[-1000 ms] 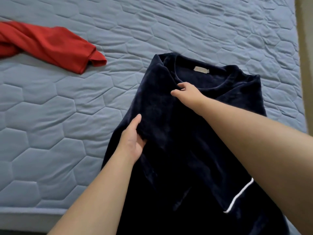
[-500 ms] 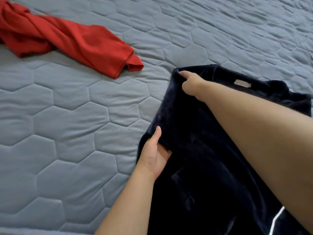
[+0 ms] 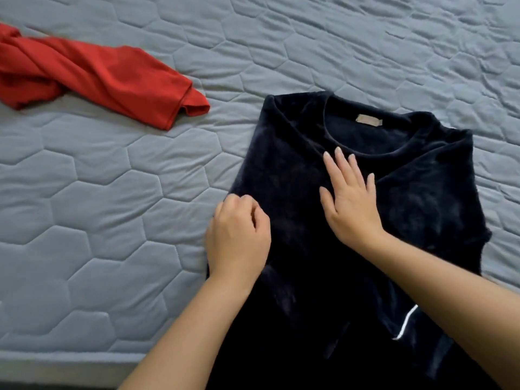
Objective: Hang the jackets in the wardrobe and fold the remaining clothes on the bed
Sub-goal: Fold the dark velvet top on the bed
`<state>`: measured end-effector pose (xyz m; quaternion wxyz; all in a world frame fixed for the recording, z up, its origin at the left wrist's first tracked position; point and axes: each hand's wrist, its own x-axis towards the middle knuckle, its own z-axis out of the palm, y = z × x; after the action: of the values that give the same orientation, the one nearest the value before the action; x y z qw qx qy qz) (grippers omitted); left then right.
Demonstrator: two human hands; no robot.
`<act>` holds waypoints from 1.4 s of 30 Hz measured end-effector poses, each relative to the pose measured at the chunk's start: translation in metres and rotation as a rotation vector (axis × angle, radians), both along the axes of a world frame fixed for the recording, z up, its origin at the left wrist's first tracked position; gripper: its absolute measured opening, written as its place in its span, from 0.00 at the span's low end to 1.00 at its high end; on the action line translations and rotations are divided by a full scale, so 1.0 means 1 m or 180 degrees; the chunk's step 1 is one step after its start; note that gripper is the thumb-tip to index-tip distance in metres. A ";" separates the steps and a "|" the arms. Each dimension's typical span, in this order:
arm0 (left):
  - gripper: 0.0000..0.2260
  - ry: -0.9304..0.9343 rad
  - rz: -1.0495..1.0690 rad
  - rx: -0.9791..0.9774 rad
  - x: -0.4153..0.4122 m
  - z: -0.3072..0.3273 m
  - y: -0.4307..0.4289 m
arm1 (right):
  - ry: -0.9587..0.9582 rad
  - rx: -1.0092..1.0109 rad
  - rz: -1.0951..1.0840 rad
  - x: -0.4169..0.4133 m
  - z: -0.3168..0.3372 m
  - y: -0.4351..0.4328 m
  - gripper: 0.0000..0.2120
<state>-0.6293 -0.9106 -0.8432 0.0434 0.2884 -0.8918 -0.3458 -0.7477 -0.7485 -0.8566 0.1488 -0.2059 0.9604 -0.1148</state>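
Pressed flat on navy top (image 3: 408,198) below collar: right grip (image 3: 349,204), fingers straight. At its 9 o'clock edge, left grip (image 3: 237,240) curled; hold on fabric unclear.

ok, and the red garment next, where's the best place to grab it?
Red garment: pinch its open hemmed end, coming from the right. That end lies loose on the mattress, nearest the left hand; the rest is twisted and runs out of view.
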 end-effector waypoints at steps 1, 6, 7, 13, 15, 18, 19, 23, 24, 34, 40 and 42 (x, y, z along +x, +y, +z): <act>0.07 0.0158 -0.0289 -0.0323 -0.006 0.001 0.011 | -0.0025 0.0041 -0.0065 0.007 0.001 0.015 0.28; 0.31 -0.0663 -0.1751 -0.1422 -0.022 -0.038 0.056 | 0.0039 0.0363 -0.0108 0.040 -0.011 0.074 0.28; 0.31 -0.0835 -0.1823 -0.1531 -0.020 -0.054 0.051 | 0.0044 0.0451 -0.0132 0.043 -0.019 0.085 0.28; 0.31 -0.1238 -0.1702 -0.1869 -0.011 -0.082 0.016 | 0.0144 0.0660 -0.0517 0.069 -0.052 0.166 0.27; 0.31 -0.1319 -0.1471 -0.1769 -0.004 -0.070 0.023 | 0.0029 0.0888 -0.0968 0.089 -0.050 0.207 0.28; 0.31 -0.1053 -0.1366 -0.1633 0.017 -0.043 0.050 | -0.0251 0.1278 -0.1566 0.121 -0.039 0.257 0.28; 0.31 -0.0803 -0.1544 -0.1626 0.027 -0.035 0.065 | -0.0301 0.1332 -0.1608 0.130 -0.035 0.266 0.28; 0.30 -0.0581 -0.2672 -0.1668 0.084 -0.026 0.118 | -0.0464 0.1197 -0.1561 0.158 -0.022 0.282 0.28; 0.31 -0.0832 -0.2749 -0.1629 0.101 -0.029 0.122 | -0.0512 0.1166 -0.1584 0.164 -0.019 0.286 0.29; 0.33 -0.1947 -0.1214 -0.1072 0.239 -0.011 0.127 | -0.0968 -0.0184 -0.2591 0.232 0.009 0.348 0.32; 0.38 -0.1172 0.1432 0.0582 0.292 -0.011 0.116 | -0.1977 -0.0935 -0.3340 0.255 0.008 0.384 0.18; 0.37 -0.1287 0.1701 0.1078 0.301 -0.020 0.105 | -0.2197 -0.1190 -0.3563 0.259 0.009 0.389 0.14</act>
<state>-0.3279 -0.8055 -0.8628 -0.0931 0.5765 -0.7058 -0.4009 -0.4885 -0.3595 -0.8480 0.3266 0.3478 0.7838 -0.3975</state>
